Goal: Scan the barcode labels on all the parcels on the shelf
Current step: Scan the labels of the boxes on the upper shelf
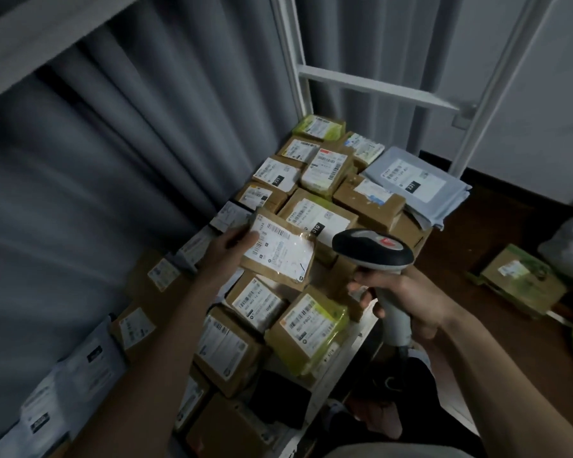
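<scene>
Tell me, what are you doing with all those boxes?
A person is scanning parcel labels. The left hand holds up one brown parcel with its white label facing up. The right hand grips a barcode scanner beside it. Many more labelled parcels lie packed on the shelf below.

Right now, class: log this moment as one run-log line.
left hand: holds brown parcel, label up | right hand: grips scanner, head beside the label | shelf: many parcels
</scene>
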